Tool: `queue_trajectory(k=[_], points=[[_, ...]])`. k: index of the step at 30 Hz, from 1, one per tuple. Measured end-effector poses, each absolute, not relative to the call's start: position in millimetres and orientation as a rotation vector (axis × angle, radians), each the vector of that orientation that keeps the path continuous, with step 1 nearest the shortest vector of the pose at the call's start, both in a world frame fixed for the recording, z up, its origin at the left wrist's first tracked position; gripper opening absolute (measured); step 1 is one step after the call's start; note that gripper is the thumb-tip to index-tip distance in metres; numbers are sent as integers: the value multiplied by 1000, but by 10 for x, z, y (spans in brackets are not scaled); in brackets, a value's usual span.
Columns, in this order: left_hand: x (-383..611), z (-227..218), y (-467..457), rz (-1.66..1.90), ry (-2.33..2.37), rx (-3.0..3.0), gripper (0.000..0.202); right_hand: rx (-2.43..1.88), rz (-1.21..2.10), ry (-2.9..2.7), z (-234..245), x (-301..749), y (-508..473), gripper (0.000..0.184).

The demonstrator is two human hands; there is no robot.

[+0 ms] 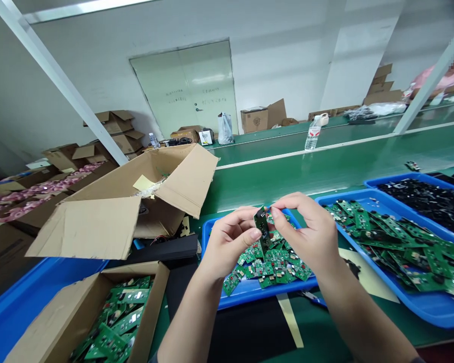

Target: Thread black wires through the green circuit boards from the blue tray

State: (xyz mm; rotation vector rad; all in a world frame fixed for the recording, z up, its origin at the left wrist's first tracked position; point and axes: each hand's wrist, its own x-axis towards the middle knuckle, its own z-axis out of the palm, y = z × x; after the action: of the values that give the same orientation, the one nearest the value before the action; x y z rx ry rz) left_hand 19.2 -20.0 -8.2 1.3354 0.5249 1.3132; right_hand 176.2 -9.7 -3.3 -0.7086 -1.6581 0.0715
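Both of my hands hold one small green circuit board (262, 225) upright above a blue tray (212, 237). My left hand (229, 242) pinches its lower edge with thumb and fingers. My right hand (310, 232) pinches its top edge, fingers curled. The tray below holds a heap of several small green circuit boards (276, 264).
A larger blue tray (419, 305) of green boards lies at right, with a tray of black parts (427, 196) behind. An open cardboard box (136, 201) stands at left, and a box of boards (113, 322) at lower left. A water bottle (312, 135) stands on the green conveyor (325, 166). A person (450, 73) sits far right.
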Motion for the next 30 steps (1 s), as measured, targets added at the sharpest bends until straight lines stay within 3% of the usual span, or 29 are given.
queue_trajectory(k=[11, 18, 20, 23, 25, 30], points=[[148, -49, -187, 1084, 522, 1384, 22, -615, -75, -1691, -47, 1780, -60, 15], [113, -15, -179, 1022, 615, 1393, 25, -530, 34, -1801, -20, 1845, -58, 20], [114, -4, -192, 1067, 658, 1396, 28, -543, 59, -1815, -29, 1866, -56, 28], [119, 18, -231, 1089, 768, 1465, 28, -559, 167, -1810, -59, 1891, -62, 58], [126, 27, -261, 1096, 823, 1539, 27, -583, 269, -1751, -75, 1910, -77, 68], [140, 7, -293, 1250, 893, 1765, 28, -729, 344, -1709, -42, 1967, -132, 28]])
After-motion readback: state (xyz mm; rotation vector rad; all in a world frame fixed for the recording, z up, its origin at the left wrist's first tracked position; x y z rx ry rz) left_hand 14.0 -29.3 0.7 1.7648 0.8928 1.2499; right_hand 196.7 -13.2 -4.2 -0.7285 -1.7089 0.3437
